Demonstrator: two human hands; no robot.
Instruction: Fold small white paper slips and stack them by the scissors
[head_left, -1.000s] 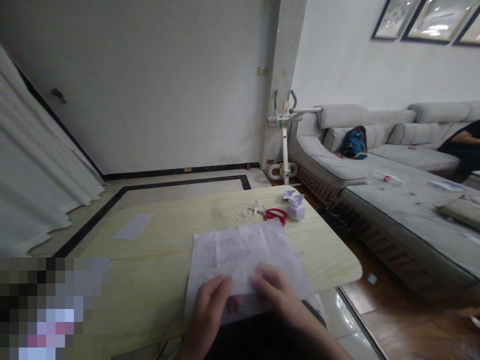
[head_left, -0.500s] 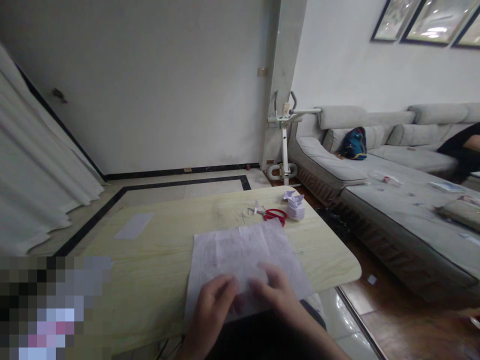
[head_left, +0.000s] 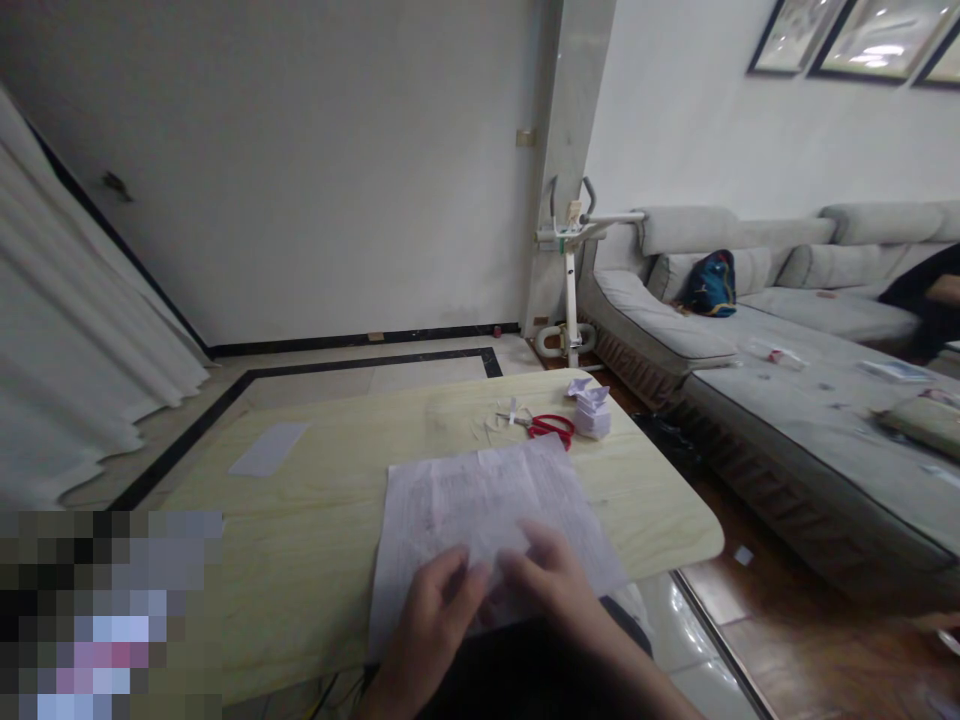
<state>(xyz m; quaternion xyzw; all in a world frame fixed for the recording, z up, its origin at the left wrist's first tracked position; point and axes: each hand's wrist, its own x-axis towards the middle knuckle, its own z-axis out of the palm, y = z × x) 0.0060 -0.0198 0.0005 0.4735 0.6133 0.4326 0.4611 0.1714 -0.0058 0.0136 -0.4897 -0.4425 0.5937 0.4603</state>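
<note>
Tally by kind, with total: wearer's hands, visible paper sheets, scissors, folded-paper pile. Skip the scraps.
Left hand, right hand: 2
Large sheet, small sheet: 2
Scissors: 1
Paper pile: 1
Total: 6
Anything held is too blurred to count.

Two human hands, lower centre of frame: left hand (head_left: pixel 442 605) and right hand (head_left: pixel 546 570), both bare, slim fingers, outlines soft from blur – nail detail can't be read. Right forearm (head_left: pixel 637 665) bare, smooth, tapering to the wrist, runs to the bottom edge; left forearm (head_left: pixel 394 685) also bare, cut off sooner by the frame. Black clothing (head_left: pixel 502 675) at bottom centre – plain, matte, garment type unclear, too dark for seams or folds.
</note>
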